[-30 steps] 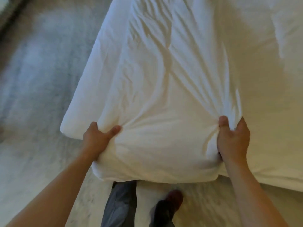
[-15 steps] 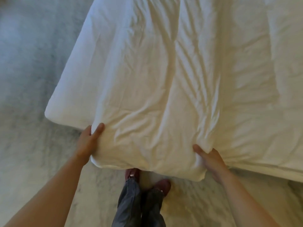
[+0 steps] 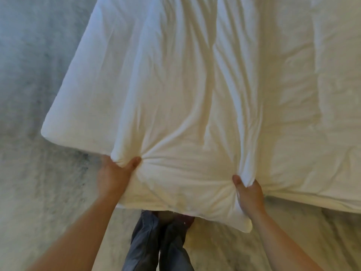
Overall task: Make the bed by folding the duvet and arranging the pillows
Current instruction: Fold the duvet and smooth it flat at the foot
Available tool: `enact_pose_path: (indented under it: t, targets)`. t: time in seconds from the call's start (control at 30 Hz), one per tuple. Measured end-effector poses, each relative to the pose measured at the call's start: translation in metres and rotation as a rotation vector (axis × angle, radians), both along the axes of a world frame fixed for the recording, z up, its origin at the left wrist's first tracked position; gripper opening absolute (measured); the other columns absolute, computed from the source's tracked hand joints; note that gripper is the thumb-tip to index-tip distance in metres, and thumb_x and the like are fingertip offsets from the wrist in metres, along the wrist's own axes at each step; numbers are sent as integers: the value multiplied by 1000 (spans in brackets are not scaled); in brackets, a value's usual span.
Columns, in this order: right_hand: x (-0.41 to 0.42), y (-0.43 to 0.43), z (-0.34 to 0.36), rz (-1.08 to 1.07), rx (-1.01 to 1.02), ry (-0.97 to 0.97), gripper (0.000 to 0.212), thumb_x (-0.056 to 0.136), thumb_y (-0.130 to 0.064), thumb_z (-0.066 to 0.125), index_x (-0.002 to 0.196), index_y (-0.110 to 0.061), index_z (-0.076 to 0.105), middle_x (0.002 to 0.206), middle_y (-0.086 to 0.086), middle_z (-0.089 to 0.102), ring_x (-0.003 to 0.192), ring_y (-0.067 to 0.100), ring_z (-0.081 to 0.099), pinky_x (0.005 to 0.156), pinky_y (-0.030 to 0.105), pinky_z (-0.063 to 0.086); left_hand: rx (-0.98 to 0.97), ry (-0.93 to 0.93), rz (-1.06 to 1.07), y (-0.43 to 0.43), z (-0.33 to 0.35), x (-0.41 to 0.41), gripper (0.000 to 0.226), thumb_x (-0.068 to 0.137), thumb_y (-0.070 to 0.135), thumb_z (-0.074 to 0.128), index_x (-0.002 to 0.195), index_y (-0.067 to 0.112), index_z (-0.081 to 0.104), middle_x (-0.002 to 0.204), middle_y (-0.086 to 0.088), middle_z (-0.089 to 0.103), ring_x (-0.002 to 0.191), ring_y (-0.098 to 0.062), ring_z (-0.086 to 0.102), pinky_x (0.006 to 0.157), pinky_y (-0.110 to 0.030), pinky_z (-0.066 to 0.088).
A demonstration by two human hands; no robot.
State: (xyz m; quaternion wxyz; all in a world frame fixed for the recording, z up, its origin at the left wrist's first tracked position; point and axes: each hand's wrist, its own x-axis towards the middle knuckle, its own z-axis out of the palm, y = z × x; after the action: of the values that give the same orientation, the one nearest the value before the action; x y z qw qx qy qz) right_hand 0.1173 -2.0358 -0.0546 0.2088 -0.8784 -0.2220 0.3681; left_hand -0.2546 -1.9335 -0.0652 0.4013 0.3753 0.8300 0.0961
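We grip the white duvet along its near edge, our left hand pinching the near-left corner, our right hand bunching fabric farther right; it overhangs the bed above grey carpet.

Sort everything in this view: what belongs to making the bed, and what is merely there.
Belongs to the job: crumpled white fabric duvet, gripped at its near edge by the left hand and the right hand; white bed corner beneath it.
Merely there: mottled grey floor; grey trouser legs; dark shoes.
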Motion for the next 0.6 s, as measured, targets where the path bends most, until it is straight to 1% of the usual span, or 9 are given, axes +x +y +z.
enact_pose_path:
  t: [0.07, 0.13, 0.17, 0.27, 0.33, 0.43, 0.5, 0.53, 0.6]
  targets:
    - [0, 6, -13, 26, -19, 6, 54, 95, -43, 71, 137, -10, 62, 131, 14, 69, 122, 34, 64, 98, 37, 48, -33, 13, -13, 9, -9, 2, 82, 73, 67, 81, 117, 12, 39, 110, -12, 58, 106, -40, 62, 79, -46, 46]
    - [3, 9, -19, 36, -16, 21, 56, 95, -45, 70, 142, -15, 59, 136, 9, 67, 125, 30, 62, 101, 36, 47, -2, 108, -59, 11, -14, 5, 99, 73, 69, 79, 139, 9, 37, 134, -18, 54, 126, -42, 54, 99, -55, 46]
    - [5, 8, -21, 42, -14, 24, 57, 95, -46, 69, 143, -16, 58, 137, 7, 66, 126, 30, 61, 103, 37, 47, 42, 163, -74, 7, -13, 10, 104, 76, 67, 77, 150, 12, 29, 147, -19, 45, 137, -41, 44, 110, -59, 36]
    - [11, 9, -21, 64, -18, 50, 55, 94, -42, 71, 140, -15, 59, 129, 1, 67, 125, 29, 61, 100, 33, 45, 275, 203, -192, -6, 2, 42, 90, 95, 47, 65, 162, 23, 11, 162, -15, 22, 151, -34, 20, 121, -57, 14]
    - [18, 6, -21, 85, -44, 70, 58, 92, -43, 74, 140, -13, 58, 127, 0, 66, 125, 28, 62, 99, 32, 45, 399, 195, -370, -6, 11, 79, 80, 100, 43, 54, 164, 23, 9, 168, -13, 15, 156, -30, 11, 123, -53, 9]
    - [29, -3, -22, 139, -97, 123, 74, 86, -50, 78, 147, -16, 52, 139, 3, 65, 129, 27, 60, 104, 36, 47, 468, 143, -627, 9, 18, 158, 75, 104, 47, 43, 166, 24, 7, 173, -10, 7, 161, -26, 2, 127, -49, 4]
    - [38, -9, -21, 136, -136, 205, 70, 87, -48, 78, 144, -16, 53, 135, -1, 66, 125, 23, 62, 99, 30, 47, 480, 92, -738, 23, 22, 221, 75, 105, 53, 38, 166, 26, 4, 174, -8, 1, 161, -24, -4, 128, -50, 3]
    - [43, -10, -20, 146, -152, 246, 63, 89, -45, 77, 141, -17, 55, 127, -7, 67, 116, 17, 64, 92, 22, 47, 485, 73, -782, 28, 24, 253, 76, 105, 57, 35, 166, 27, 2, 175, -7, -2, 161, -24, -7, 129, -51, 2]
    - [49, -11, -17, 191, -195, 312, 48, 93, -44, 73, 131, -20, 57, 107, -18, 64, 93, 0, 62, 70, 5, 44, 461, 55, -844, 32, 22, 314, 77, 103, 64, 29, 166, 30, -2, 175, -4, -8, 161, -22, -11, 128, -51, -1]
